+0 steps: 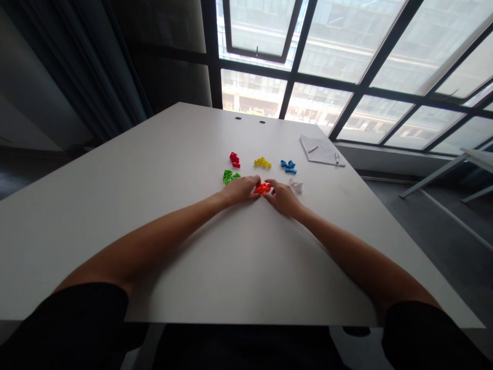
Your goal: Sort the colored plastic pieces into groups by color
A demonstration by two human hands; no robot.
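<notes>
left hand: fingers curled inward, fingertips pressed on a cluster of orange-red plastic pieces from the left. right hand: fingers likewise curled, pinching the same cluster from the right; exact grip hidden by the fingers. cluster between both hands, raised or resting: cannot tell. on a white table, in an arc beyond the hands: green plastic pieces just past the left hand, red plastic pieces, yellow plastic pieces, blue plastic pieces, white pieces just beside the right hand. farther right, a sheet of paper with a pen at its edge.
</notes>
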